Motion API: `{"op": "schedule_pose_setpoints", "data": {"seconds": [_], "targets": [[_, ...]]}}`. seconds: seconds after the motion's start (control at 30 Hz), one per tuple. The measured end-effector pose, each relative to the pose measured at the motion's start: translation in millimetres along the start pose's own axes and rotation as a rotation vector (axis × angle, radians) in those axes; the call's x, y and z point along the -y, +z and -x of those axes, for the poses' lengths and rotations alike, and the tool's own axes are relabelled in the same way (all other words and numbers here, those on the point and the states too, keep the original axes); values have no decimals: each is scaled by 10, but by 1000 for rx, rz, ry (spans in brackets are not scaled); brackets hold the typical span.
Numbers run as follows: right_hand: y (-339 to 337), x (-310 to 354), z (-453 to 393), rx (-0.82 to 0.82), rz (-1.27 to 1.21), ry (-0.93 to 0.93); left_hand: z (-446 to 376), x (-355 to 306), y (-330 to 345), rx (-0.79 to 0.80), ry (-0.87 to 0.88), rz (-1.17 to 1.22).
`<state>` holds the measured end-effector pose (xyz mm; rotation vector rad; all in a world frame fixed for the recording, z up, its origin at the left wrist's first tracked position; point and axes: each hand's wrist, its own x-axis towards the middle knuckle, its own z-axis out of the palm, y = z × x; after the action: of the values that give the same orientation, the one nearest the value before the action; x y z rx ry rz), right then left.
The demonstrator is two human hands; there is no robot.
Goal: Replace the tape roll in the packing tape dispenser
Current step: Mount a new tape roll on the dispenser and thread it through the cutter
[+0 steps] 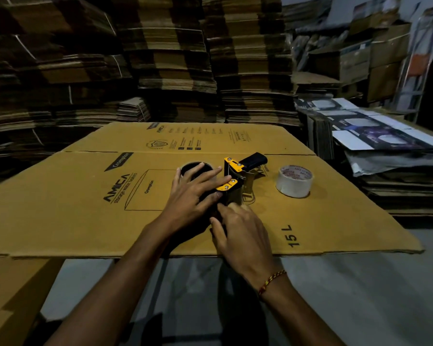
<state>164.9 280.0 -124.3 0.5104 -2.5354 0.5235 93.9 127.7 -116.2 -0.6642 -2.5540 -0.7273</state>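
Note:
A packing tape dispenser (238, 174) with yellow side plates and a black handle lies on a flattened cardboard box (110, 208). A dark roll (193, 168) sits at its left end, mostly hidden under my left hand (198, 196), whose fingers spread over the roll and the dispenser's near yellow plate. My right hand (240, 228) is just in front, its fingertips pinching at the dispenser's near dark edge. What they pinch is hidden. A white tape roll (294, 181) with a printed core lies flat to the right of the dispenser, untouched.
Tall stacks of flattened cartons (160, 58) rise behind the work surface. Printed white sheets and more carton piles (385, 136) stand at the right. A second cardboard flap (10, 295) lies at the lower left, with grey floor (335, 295) beneath my forearms.

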Motion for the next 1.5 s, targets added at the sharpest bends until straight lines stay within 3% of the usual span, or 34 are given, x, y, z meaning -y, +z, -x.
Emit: {"op": "schedule_pose_setpoints", "data": {"seconds": [0.17,0.33,0.5,0.7,1.03,1.13,1.23,1.33,1.4,1.5], "targets": [[21,32,30,-28,23,5,52,-33,-113,17,11,127],[40,9,27,-27,-9,3,265,-136,-132,-316,-29,109],[36,-18,21,-11,-41,10,185,-169,2,-176,-74,22],[22,-53,11,-17,-78,-12,223,-244,-10,-325,-14,-176],[37,-85,-10,-62,-57,-40,148,-199,24,-354,-54,-33],[6,-113,-30,-76,13,-85,66,-162,19,-294,-85,-34],[-24,-86,-38,-43,139,-181,41,-100,24,-196,-9,-212],[-118,-89,-88,-48,114,-285,61,-75,35,-164,51,-309],[-197,-252,-222,-132,-6,-219,75,-91,38,-167,81,-326],[-281,-669,-495,-264,-222,22,63,-101,32,-201,94,-295]]}}
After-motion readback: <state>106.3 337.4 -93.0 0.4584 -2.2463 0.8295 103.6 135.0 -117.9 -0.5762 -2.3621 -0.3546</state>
